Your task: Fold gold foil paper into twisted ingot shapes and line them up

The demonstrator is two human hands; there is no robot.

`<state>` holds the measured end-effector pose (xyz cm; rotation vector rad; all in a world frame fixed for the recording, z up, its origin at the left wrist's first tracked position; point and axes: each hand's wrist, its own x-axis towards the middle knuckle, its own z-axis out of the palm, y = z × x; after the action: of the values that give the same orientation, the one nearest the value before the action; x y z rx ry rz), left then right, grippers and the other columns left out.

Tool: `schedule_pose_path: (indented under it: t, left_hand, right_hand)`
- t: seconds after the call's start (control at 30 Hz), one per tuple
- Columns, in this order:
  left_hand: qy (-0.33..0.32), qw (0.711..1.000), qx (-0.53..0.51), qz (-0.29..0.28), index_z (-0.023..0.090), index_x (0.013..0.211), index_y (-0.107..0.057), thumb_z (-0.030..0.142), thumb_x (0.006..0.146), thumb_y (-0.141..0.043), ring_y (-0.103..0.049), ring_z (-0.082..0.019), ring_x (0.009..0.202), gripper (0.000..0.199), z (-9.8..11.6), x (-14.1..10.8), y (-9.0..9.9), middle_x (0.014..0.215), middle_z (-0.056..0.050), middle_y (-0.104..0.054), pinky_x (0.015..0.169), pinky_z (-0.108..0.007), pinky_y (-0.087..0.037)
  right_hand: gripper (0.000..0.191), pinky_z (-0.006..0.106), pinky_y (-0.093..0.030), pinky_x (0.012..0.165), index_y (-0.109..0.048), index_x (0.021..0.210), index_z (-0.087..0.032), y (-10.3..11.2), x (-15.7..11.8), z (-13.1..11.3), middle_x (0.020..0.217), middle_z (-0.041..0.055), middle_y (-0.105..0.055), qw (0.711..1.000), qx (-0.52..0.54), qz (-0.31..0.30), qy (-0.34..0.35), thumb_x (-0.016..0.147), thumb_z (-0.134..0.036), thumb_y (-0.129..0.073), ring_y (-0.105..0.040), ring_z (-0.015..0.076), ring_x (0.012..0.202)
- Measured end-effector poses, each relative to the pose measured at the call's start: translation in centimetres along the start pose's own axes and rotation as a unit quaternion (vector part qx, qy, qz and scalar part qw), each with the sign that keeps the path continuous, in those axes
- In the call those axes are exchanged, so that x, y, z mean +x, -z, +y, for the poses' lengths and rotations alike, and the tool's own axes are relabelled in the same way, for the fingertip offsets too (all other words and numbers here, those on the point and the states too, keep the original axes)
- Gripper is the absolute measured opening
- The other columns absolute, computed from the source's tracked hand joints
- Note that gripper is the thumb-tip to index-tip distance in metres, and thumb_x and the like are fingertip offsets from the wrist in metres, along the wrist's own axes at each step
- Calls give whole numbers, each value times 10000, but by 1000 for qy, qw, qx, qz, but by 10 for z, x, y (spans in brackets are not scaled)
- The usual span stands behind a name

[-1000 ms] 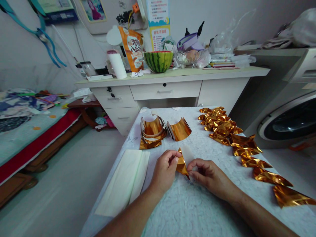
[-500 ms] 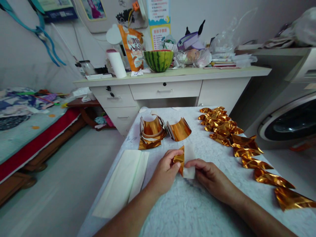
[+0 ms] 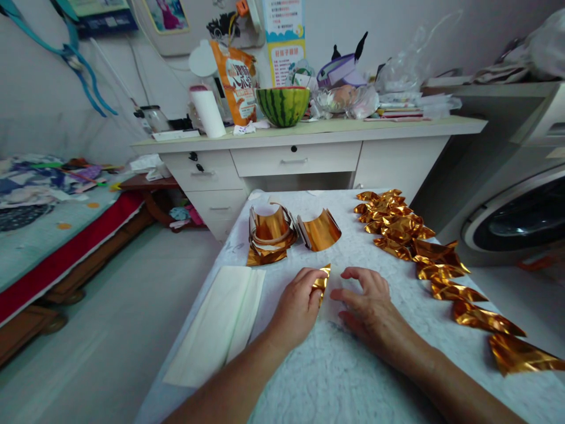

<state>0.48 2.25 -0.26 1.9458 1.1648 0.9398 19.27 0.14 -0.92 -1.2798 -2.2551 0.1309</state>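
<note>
My left hand [image 3: 296, 304] pinches a small piece of gold foil paper [image 3: 323, 281], mostly covered by its fingers. Pale paper [image 3: 332, 294] shows faintly between the two hands, against the cloth. Just right of it, my right hand [image 3: 368, 303] has its fingers apart and grips nothing. Beyond the hands lie a curled stack of gold foil sheets [image 3: 271, 229] and a second curved stack of foil [image 3: 323, 231]. Left of my left forearm rests a pile of white paper sheets [image 3: 220, 318]. Folded gold foil pieces [image 3: 485, 318] run in a line along the table's right side.
A cloth-covered table [image 3: 335, 377] stands before a white desk [image 3: 300, 156]. The desk bears a half watermelon [image 3: 283, 106], an orange pouch [image 3: 238, 85] and a white roll [image 3: 209, 115]. At right is a washing machine [image 3: 498, 176]; a bed [image 3: 66, 235] is at left.
My right hand has let go of the pale paper and spread its fingers. The gold foil in my left hand now shows a narrower strip.
</note>
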Motion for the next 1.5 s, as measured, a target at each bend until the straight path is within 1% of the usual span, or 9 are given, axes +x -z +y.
schedule_pose_path:
  t: [0.17, 0.27, 0.4, 0.6, 0.73, 1.0, 1.1, 1.27, 1.5]
  left_hand:
    - [3, 997, 75, -25, 226, 1100, -602, -2, 806, -474, -541, -210, 1050, 393, -2, 2, -1, 1105, -33, -641, 954, -368, -420]
    - [9, 990, 141, -21, 243, 1110, -606, 36, 825, -514, -505, -237, 1065, 364, -2, 1, -1, 1146, -30, -628, 955, -408, -397]
    - [26, 980, 196, -1, 251, 1132, -608, 76, 828, -564, -457, -250, 1124, 354, -3, -2, -1, 1247, -45, -535, 985, -427, -374]
    - [15, 975, 216, -54, 238, 1185, -585, 122, 881, -533, -474, -227, 1035, 329, -2, -2, 4, 1116, -31, -578, 934, -388, -412]
    - [3, 970, 228, -82, 253, 1243, -538, 113, 878, -517, -470, -226, 1052, 391, -2, -4, 7, 1161, -30, -563, 957, -391, -407]
    - [-47, 969, 227, -85, 225, 1267, -493, 76, 875, -430, -406, -216, 1209, 424, -3, -7, 5, 1340, -35, -499, 1072, -393, -344]
    - [-54, 966, 233, -99, 207, 1353, -430, 84, 842, -430, -402, -213, 1215, 526, -2, -5, 5, 1345, -48, -493, 1094, -379, -323]
    - [-22, 960, 258, -109, 202, 1419, -382, 134, 769, -481, -390, -250, 1210, 661, 0, -2, 2, 1325, -68, -482, 1090, -413, -312]
    - [-21, 961, 239, -138, 267, 1410, -388, 140, 820, -447, -412, -234, 1176, 606, 2, -1, 12, 1296, -43, -492, 1065, -418, -326]
  right_hand:
    - [244, 521, -382, 923, -701, 920, -276, 5, 2, -2, 1257, 86, -524, 998, 44, -30, 43, 763, -108, -619, -449, 323, 1154]
    - [306, 489, -378, 997, -651, 1062, -241, 11, 1, -3, 1250, 97, -561, 990, 103, -78, 53, 799, -99, -582, -493, 269, 1159]
    - [419, 499, -321, 1085, -581, 1204, -196, 13, 0, -2, 1278, 117, -571, 984, 130, -113, 42, 789, -162, -634, -490, 267, 1216]
    - [341, 534, -304, 1098, -637, 1131, -171, 7, 1, -2, 1237, 128, -627, 988, 93, -118, 35, 790, -165, -631, -565, 264, 1169]
    - [312, 534, -284, 1114, -660, 1092, -184, 8, 1, -6, 1253, 114, -635, 989, 73, -121, 33, 787, -145, -609, -578, 254, 1176]
    - [303, 524, -318, 1086, -672, 1066, -194, 6, 3, -15, 1209, 94, -663, 990, 35, -127, 45, 820, -96, -525, -592, 248, 1148]
    - [285, 488, -358, 1060, -670, 1074, -189, 9, 4, -18, 1186, 92, -665, 990, 43, -126, 43, 820, -124, -560, -588, 250, 1127]
    - [307, 449, -433, 990, -669, 1090, -185, 11, 3, -16, 1174, 99, -657, 991, 44, -121, 24, 789, -153, -619, -575, 267, 1105]
    - [418, 513, -442, 980, -631, 1176, -151, 12, -1, 0, 1277, 158, -586, 993, -6, -112, -20, 792, -312, -669, -535, 320, 1143]
